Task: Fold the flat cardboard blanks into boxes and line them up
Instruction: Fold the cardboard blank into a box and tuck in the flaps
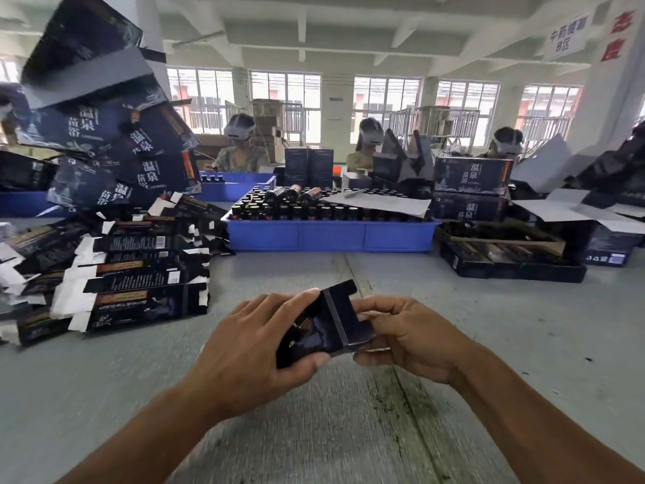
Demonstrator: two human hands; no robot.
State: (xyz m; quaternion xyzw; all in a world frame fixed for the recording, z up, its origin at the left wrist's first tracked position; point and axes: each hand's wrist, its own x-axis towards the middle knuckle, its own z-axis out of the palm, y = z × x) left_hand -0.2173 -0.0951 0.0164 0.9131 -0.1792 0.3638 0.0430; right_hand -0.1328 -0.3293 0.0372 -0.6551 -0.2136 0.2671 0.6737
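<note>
Both hands, left hand [251, 347] and right hand [405, 338], hold one dark printed cardboard box [324, 326] half folded; a heap of flat dark cardboard blanks [132, 270] waits.

1. Left hand [251, 344] and right hand [405, 338] grip a dark cardboard box [324, 323] above the grey table [349, 431].
2. Flat blanks [132, 274] lie stacked at left.
3. A blue tray [331, 235] holds bottles [296, 204] beyond.

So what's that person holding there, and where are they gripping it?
A dark cardboard box blank, half folded. The left hand grips its body end; the right hand pinches the flap end.
</note>
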